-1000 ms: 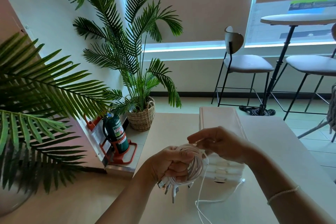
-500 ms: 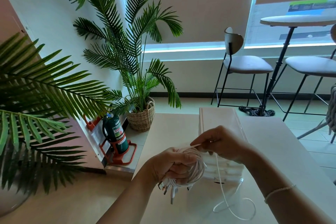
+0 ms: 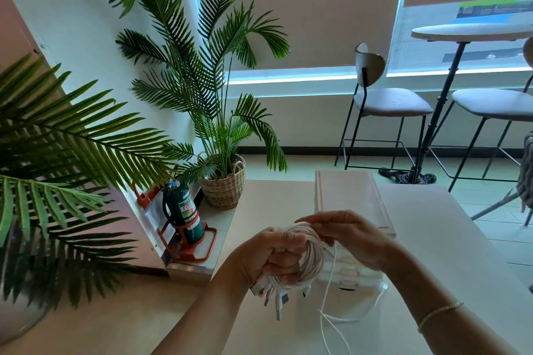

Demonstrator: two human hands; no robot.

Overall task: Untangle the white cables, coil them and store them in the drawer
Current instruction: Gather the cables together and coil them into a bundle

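Single view only, head-mounted, wide-angle. Looks forward and down from above the near edge of the white table (image 3: 432,239), close to both hands at lower centre. Faces the table's far edge, with the potted palm (image 3: 202,89), bar stool (image 3: 386,101) and blinded window (image 3: 302,8) well beyond. Straight lines bow toward the frame edges.

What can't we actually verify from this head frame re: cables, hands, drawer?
- Cable count in the coil: strands overlap, and the left hand covers part.
- Loose strand: its free end is cut off by the bottom edge.
- Right hand fingers: their tips are hidden behind the coil, so the grip is unclear.
- Drawer unit: its front is blocked by both hands; open or closed is unknown.
- Plug ends: too blurred to identify.
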